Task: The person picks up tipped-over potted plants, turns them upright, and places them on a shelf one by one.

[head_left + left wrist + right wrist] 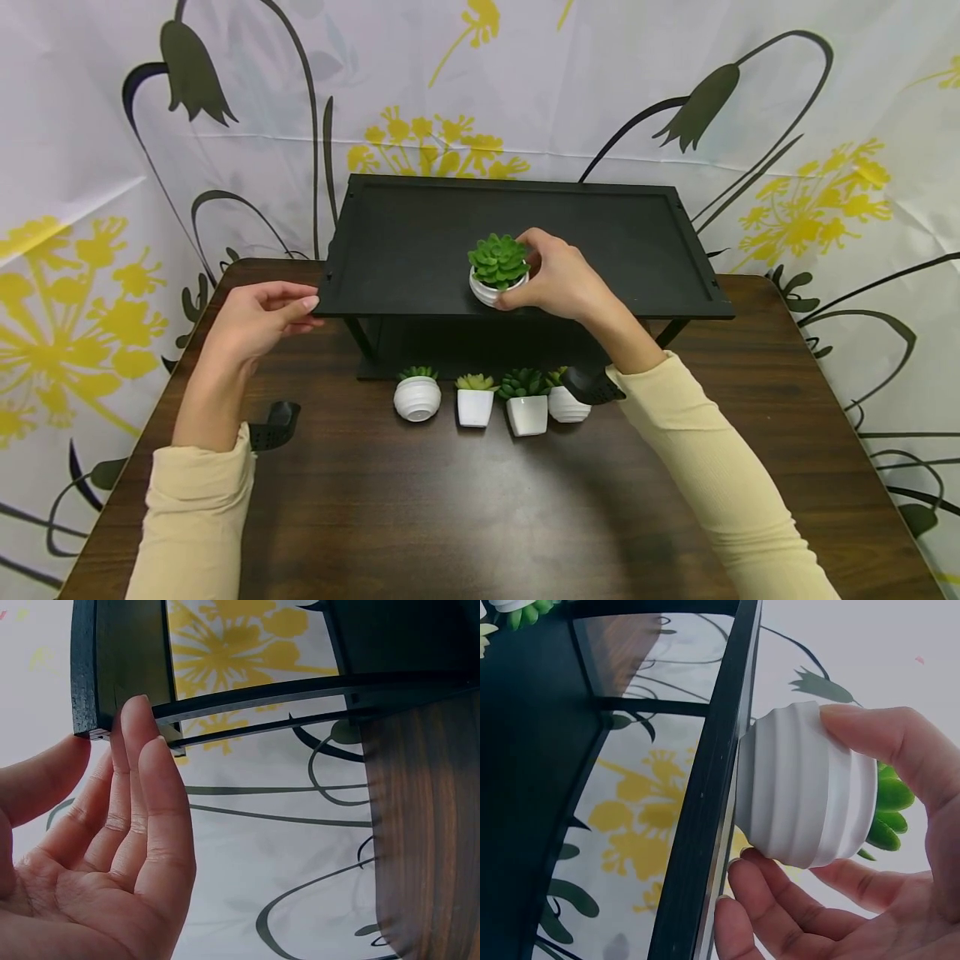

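Observation:
My right hand [561,277] grips the ribbed white pot of a green succulent [497,262] at the front edge of a black two-tier shelf's top [600,242]. In the right wrist view the thumb is on one side of the white pot [802,787], the fingers on the other, and the pot's base is right at the shelf's edge. With thumb and fingers, my left hand [255,321] pinches the shelf's front left corner. The left wrist view shows the thumb against the black corner [86,712] and the fingertips on its underside.
Before the lower tier stand several small potted succulents: a round pot [417,398], two square pots [475,408] [527,415] and another round pot [567,406], partly behind the black right wrist camera [591,386]. Beneath is a brown wooden table [450,517]; a flower-patterned cloth [525,75] hangs behind.

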`<state>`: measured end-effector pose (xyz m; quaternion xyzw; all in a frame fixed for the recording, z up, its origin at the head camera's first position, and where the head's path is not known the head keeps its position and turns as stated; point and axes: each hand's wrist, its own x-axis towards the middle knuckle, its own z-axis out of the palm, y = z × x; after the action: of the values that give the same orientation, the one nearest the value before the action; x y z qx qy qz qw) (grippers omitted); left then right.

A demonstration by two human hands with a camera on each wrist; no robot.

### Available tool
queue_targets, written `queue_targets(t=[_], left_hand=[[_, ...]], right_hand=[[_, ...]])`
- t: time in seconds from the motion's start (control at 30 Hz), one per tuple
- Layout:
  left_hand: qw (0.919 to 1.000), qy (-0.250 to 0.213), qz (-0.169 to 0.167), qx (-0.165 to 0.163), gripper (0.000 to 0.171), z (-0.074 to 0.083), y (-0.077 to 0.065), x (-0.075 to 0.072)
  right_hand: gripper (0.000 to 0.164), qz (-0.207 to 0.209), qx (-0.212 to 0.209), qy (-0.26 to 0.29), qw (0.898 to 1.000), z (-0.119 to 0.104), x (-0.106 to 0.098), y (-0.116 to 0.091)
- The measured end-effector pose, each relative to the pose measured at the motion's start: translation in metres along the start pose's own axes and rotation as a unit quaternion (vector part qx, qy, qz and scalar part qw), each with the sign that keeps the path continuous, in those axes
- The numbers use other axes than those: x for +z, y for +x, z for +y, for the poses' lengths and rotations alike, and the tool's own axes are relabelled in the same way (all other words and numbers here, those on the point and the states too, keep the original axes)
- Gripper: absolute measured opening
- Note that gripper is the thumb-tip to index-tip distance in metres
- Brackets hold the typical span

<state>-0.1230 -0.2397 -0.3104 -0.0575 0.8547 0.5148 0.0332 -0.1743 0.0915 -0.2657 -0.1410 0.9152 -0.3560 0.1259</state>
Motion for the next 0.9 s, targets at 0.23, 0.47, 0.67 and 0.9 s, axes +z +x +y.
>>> queue_targets(t=[0.23,0.47,0.67,0.9], left_hand=[[1.0000,0.000,-0.001,0.002,0.035,-0.001,0.000,0.000],[1.0000,-0.005,-0.002,0.002,0.036,-0.002,0.001,-0.001],[1.0000,-0.002,-0.002,0.003,0.036,-0.003,0.001,-0.001],[1.0000,0.002,0.000,0.001,0.035,-0.001,0.001,0.000]], right_hand=[[0.078,-0.008,0.000,-0.005,1.000,-0.007,0.005,0.007],[0.078,-0.016,0.000,0.000,1.000,-0.013,0.009,0.013],[0.078,-0.016,-0.010,0.009,1.000,-0.019,0.014,0.018],[0.077,-0.019,-0.013,0.005,1.000,-0.026,0.019,0.022]])
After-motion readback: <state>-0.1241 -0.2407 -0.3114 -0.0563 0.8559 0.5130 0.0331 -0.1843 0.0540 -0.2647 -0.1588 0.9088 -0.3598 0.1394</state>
